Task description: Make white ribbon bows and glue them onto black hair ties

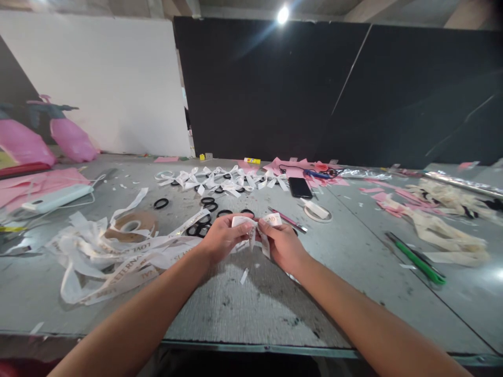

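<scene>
Both hands meet over the middle of the grey table, working a white printed ribbon bow [251,230]. My left hand [223,238] pinches its left loop between thumb and fingers. My right hand [285,243] grips the bow's right side, where gold lettering shows on a loop. Two ribbon tails hang down between the hands. Whether a hair tie is inside the bow is hidden by the fingers. Close behind the left hand lie several black hair ties [202,225]. To the left a long white printed ribbon [129,267] is heaped around a cardboard spool [151,225].
Behind the hands lies a row of white ribbon bows [220,180], with a black phone [299,187] at its right. A pink pen [291,221] and green-handled scissors [420,262] lie to the right, near cream ribbons [448,230]. A white glue gun or power strip-like object [58,199] lies left.
</scene>
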A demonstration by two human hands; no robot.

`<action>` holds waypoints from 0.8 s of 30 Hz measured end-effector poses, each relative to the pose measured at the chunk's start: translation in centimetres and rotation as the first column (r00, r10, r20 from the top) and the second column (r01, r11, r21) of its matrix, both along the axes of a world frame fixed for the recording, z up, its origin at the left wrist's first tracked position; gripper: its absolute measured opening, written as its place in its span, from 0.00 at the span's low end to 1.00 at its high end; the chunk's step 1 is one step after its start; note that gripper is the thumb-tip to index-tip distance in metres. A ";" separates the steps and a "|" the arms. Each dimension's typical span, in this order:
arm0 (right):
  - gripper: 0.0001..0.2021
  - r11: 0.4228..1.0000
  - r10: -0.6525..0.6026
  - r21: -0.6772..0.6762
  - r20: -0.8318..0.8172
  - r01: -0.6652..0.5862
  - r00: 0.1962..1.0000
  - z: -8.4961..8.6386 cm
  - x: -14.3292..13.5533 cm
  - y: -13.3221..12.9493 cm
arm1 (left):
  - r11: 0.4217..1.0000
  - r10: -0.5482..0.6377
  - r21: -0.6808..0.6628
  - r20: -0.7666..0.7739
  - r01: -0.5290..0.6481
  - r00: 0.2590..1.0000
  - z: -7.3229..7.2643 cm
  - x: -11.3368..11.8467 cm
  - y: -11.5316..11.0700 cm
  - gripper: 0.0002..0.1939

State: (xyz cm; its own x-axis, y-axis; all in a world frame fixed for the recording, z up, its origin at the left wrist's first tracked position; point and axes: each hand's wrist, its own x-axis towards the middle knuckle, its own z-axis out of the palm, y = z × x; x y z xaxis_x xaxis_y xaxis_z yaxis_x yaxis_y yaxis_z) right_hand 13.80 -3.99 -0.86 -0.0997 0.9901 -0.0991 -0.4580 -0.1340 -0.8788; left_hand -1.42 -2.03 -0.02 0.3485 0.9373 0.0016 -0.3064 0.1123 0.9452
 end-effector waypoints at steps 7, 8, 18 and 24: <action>0.19 0.995 0.018 -0.101 -0.092 -0.027 0.996 0.7 -0.3 -0.8 | 0.995 -0.083 0.052 0.015 0.082 0.996 -0.2 -0.1 -0.2 0.23; 0.19 0.994 0.017 -0.105 -0.096 -0.028 0.995 0.7 -0.3 -0.9 | 0.995 -0.072 0.065 0.004 0.071 0.997 -0.3 0.0 -0.2 0.22; 0.15 0.990 -0.142 -0.004 -0.080 0.142 0.987 0.7 -0.9 -1.1 | 0.995 0.063 0.062 0.146 -0.073 0.987 -0.5 1.6 -0.8 0.16; 0.15 0.975 -0.164 0.168 0.090 0.148 0.982 -0.5 -0.3 -0.4 | 0.992 0.115 0.036 0.147 -0.122 0.982 -0.7 1.5 -0.7 0.16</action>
State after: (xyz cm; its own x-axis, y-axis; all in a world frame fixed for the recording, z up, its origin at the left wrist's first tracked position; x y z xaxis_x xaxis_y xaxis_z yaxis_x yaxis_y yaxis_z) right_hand 13.45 -4.36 -1.33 0.0597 0.9964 0.0598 -0.3680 0.0777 -0.9266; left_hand 0.12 -2.75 -0.67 0.2282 0.9698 0.0867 -0.4483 0.0257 0.8935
